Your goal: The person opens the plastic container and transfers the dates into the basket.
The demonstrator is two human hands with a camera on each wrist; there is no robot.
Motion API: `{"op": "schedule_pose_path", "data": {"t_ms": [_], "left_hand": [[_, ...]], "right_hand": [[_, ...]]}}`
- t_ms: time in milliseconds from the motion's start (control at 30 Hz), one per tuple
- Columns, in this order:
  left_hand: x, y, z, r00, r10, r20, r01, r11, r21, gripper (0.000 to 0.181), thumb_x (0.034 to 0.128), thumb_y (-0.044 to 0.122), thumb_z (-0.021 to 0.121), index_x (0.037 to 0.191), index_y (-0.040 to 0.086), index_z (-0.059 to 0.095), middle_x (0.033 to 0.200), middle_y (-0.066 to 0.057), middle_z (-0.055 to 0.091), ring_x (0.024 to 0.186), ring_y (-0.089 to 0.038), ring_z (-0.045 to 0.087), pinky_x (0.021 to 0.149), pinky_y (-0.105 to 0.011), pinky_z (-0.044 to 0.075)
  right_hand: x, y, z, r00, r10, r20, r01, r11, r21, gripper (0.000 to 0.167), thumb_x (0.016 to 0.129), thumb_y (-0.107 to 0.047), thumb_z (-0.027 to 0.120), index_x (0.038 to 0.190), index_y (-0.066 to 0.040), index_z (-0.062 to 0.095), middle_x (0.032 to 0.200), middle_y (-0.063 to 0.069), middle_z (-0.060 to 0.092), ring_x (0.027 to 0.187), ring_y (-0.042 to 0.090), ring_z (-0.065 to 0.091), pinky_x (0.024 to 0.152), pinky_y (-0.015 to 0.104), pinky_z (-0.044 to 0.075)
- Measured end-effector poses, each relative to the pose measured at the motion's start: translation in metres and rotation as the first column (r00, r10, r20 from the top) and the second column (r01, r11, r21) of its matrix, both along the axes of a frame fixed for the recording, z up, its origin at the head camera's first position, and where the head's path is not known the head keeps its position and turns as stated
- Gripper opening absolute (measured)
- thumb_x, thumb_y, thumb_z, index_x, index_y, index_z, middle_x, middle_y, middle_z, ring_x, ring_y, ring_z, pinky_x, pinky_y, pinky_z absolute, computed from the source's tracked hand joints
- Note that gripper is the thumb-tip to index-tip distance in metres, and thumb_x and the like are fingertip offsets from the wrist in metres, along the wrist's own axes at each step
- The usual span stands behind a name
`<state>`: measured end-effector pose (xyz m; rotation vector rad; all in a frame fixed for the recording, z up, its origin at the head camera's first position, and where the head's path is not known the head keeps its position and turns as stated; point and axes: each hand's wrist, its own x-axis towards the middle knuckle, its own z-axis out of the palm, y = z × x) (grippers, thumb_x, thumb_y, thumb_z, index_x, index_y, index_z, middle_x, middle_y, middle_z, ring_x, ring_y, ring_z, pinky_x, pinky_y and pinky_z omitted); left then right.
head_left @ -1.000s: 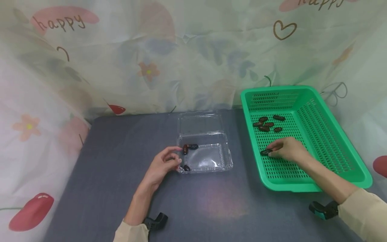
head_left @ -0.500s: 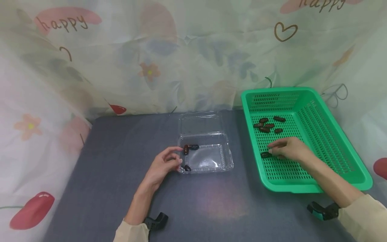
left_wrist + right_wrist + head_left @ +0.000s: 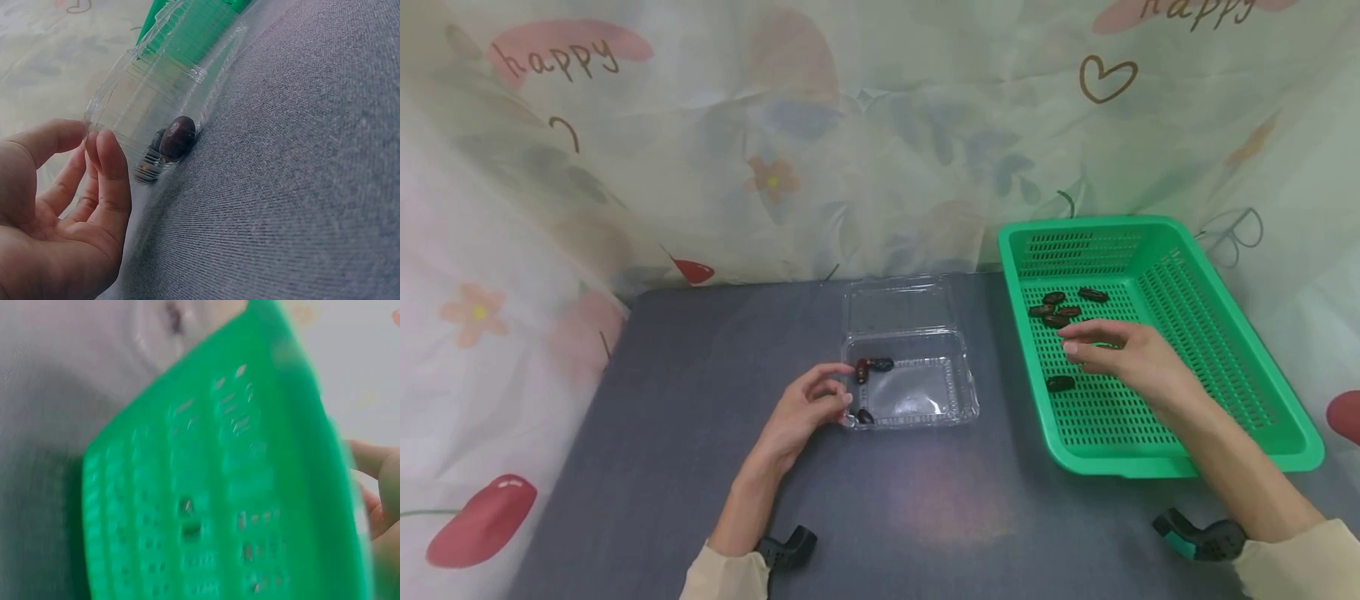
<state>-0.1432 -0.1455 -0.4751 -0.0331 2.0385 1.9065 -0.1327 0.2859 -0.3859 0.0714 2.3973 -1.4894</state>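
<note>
My left hand (image 3: 805, 408) pinches the left rim of a clear plastic clamshell box (image 3: 917, 392), its lid raised at the back. Inside that box lie a reddish-brown date (image 3: 861, 371), a dark date (image 3: 881, 364) beside it and another date (image 3: 865, 416) near the front left corner. Over the green basket (image 3: 1240, 358), my right hand (image 3: 1131, 358) hovers with thumb and fingers apart and nothing seen between them. A dark date (image 3: 1060, 383) rests alone on the basket floor, below the fingers. Several dates (image 3: 1056, 320) cluster at the basket's back left; the hand may cover another.
A grey cloth-covered table (image 3: 700, 350) carries the box and basket. A patterned curtain (image 3: 887, 167) hangs behind and along both sides. The basket's tall wall (image 3: 206, 469) fills much of the blurred right wrist view.
My right hand has let go of the lone date, which stays on the basket floor, and has lifted and moved back toward the cluster. The left hand keeps its place on the box.
</note>
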Motion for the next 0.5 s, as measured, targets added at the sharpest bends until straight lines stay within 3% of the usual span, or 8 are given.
{"op": "schedule_pose_path", "data": {"t_ms": [100,233,367,500], "left_hand": [[0.000,-0.001,0.000,1.000,0.002,0.005,-0.002,1.000,0.005,0.041,0.0908,0.005,0.069,0.130,0.013,0.060,0.094,-0.010,0.060,0.076,-0.023,0.061,0.075,-0.038,0.054],[0.000,-0.001,0.000,1.000,-0.004,0.013,0.004,1.000,0.019,0.041,0.0906,0.006,0.070,0.130,0.013,0.060,0.094,-0.010,0.060,0.076,-0.023,0.061,0.075,-0.037,0.054],[-0.001,0.000,-0.001,1.000,-0.020,0.013,0.020,0.999,0.030,0.042,0.0905,0.007,0.071,0.131,0.012,0.059,0.094,-0.010,0.061,0.075,-0.022,0.061,0.075,-0.037,0.054],[0.001,-0.001,-0.001,1.000,-0.012,0.010,0.011,1.000,0.019,0.042,0.0900,0.006,0.071,0.130,0.012,0.060,0.093,-0.010,0.061,0.076,-0.022,0.061,0.075,-0.036,0.053]], "right_hand": [[0.004,-0.016,0.005,0.998,-0.010,-0.061,0.005,0.997,-0.076,0.049,0.094,-0.042,0.066,0.132,-0.011,0.061,0.132,0.004,0.061,0.106,0.019,0.068,0.103,0.045,0.043],[0.009,-0.040,0.011,0.992,-0.013,-0.122,-0.005,0.988,-0.151,0.043,0.097,-0.036,0.064,0.129,-0.007,0.063,0.123,0.002,0.066,0.101,0.017,0.068,0.088,0.030,0.053],[0.011,-0.062,0.015,0.993,-0.021,-0.119,0.002,0.987,-0.163,0.039,0.096,-0.035,0.066,0.126,-0.009,0.065,0.116,0.001,0.069,0.100,0.017,0.069,0.086,0.029,0.053],[0.010,-0.089,0.012,0.992,-0.012,-0.125,-0.015,0.977,-0.215,0.035,0.096,-0.027,0.068,0.123,-0.005,0.066,0.113,0.006,0.071,0.099,0.017,0.070,0.088,0.027,0.053]]}}
